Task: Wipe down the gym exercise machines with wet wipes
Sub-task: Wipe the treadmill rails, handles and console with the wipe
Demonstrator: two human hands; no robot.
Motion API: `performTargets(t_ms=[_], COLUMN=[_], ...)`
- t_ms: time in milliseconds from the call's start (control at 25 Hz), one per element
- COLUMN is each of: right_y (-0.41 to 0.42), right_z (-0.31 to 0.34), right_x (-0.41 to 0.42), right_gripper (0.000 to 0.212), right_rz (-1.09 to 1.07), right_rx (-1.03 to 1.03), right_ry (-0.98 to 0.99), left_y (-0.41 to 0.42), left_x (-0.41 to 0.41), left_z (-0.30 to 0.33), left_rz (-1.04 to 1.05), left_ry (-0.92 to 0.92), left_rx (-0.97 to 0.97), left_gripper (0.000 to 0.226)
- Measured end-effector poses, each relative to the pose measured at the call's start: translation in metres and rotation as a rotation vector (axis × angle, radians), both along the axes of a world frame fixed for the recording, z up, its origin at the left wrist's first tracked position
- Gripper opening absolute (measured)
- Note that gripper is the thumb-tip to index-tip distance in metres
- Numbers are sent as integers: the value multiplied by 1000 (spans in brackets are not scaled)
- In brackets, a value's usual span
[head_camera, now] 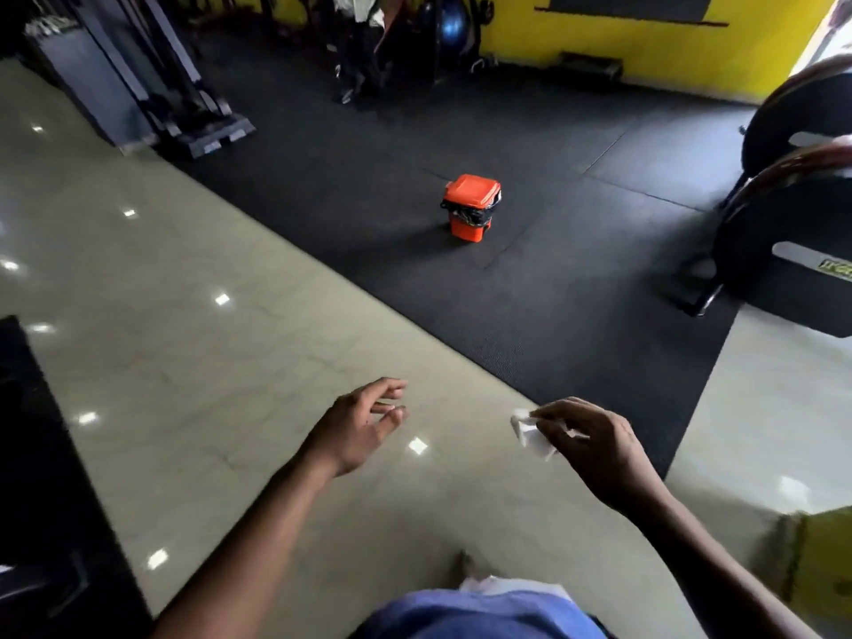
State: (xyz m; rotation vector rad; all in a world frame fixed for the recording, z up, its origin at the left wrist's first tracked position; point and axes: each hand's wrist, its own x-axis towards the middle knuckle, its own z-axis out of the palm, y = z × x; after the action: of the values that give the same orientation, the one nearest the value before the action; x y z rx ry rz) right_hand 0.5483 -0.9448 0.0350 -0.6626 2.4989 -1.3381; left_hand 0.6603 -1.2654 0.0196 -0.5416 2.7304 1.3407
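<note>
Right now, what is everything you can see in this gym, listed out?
bin: one, orange, black liner, lid shut, on the rubber mat
rubber mat: black, covers the far floor
tiled floor: pale, glossy, near side
exercise ball: one, blue, by the back wall
wall: yellow, at the back
exercise machine: black, right edge
weight machine: dark, upper left
wipe: one, white, crumpled, pinched in the right hand
left hand: empty, fingers relaxed
right hand: holds the wipe

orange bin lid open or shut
Shut: the lid lies flat on the bin, black liner pinched beneath its rim.
</note>
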Motion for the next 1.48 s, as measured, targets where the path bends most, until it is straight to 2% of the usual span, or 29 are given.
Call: performTargets(t_ms=[120,200,320,440,560,640,720,920,1160,1320,1480], right_y=[-83,-149,-235,-297,-330,-336,-338,-346,-389,-443,-514], right_z=[-109,-152,-172,-165,-153,-139,-137,-183,-167,-155,-164], right_x=[-138,-207,-296,-414,-538,-610,-674,-851,-1084,-1231,-1345], right_gripper=[17,19,21,22,23,24,24,24,18,19,27], right_rz=[-39,-35,27,136,100,-52,-180,-377,-192,-94,-59], right_rx=[-64,-70,-26,41,105,84,41,-10,88,154,176], right_ry=[-6,-40,-124,-58,19,3,12,-71,-11,6,70], left_y=[-87,-124,-163,-229,-279,-295,-309,-330,-341,-395,-460], left_x=[-132,-183,-246,-360,-504,-615,-728,-958,-1143,-1248,-1345], left_z=[-98,-149,-188,-208,-204,-182,-168,-194,-200,-195,-219], left_rz=[39,117,138,147,67,-75,-191,-196,-184,-30,-4], left_ry=[39,14,-60,-125,-146,-140,-130,-53,-118,-106,-126], left_rx=[-48,-34,51,94,62,47,26,8,85,117,144], left_gripper=[32,31,38,37,41,49,41,36,46,38,40])
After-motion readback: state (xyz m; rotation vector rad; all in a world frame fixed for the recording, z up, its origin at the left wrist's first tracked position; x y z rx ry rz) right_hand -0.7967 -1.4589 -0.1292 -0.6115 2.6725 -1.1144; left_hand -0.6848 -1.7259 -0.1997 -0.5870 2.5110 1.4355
